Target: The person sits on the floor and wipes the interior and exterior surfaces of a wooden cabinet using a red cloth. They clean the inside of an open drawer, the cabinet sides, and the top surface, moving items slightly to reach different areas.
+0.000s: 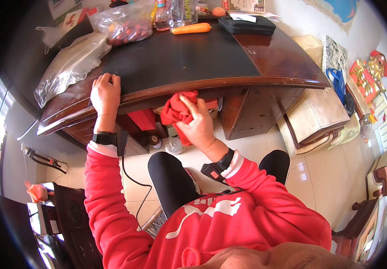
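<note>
My right hand (197, 123) grips a crumpled red cloth (178, 109) just in front of the desk's front edge. Part of the cloth hangs below the fingers. On the left part of the desk (175, 58), my left hand (106, 93) rests near the front edge with its fingers curled down. Whether anything lies under those fingers is hidden. A black band with a small device sits on each wrist, and a cable runs down from the left one.
On the desk, a clear plastic bag (74, 62) lies at the left. Behind it are a bag of red fruit (124, 27), bottles (162, 17), a carrot (191, 28) and a black case (247, 25). A beige seat (312, 114) stands at the right.
</note>
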### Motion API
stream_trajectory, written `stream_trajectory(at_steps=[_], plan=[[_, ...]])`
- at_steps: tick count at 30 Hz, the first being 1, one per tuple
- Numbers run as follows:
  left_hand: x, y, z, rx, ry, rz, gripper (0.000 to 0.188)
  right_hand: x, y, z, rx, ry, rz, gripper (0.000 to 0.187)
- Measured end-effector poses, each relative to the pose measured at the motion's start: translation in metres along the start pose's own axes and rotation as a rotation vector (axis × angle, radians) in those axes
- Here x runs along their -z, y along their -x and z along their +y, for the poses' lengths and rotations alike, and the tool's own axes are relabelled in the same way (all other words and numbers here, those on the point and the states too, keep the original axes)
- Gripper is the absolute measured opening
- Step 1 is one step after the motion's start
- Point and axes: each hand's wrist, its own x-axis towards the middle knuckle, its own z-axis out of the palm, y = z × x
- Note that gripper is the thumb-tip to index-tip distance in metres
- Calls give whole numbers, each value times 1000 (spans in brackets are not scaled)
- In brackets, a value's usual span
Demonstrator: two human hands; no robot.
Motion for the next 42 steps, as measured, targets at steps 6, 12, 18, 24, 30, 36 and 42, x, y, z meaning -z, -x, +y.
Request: stream_trajectory(at_steps=[6,12,18,24,30,36,42], plan=[[2,3,3,-9,32,53,25,86,6,58,-56,76,220,69],[-2,3,6,32,11,88,23,126,-11,107,-354,181,458,65],[-5,4,2,25,39,152,23,40,3,46,-126,101,291,59],[13,26,9,34,202,143,19,-21,30,-47,-68,-392,-593,67],[71,208,46,453,1158,-92,37,31,53,-36,-364,-986,-685,53],[59,284,108,946,2378,-562,77,39,57,-38,-142,-651,-640,62],[77,266,100,941,2786,-563,78,49,27,-58,411,157,-553,61]])
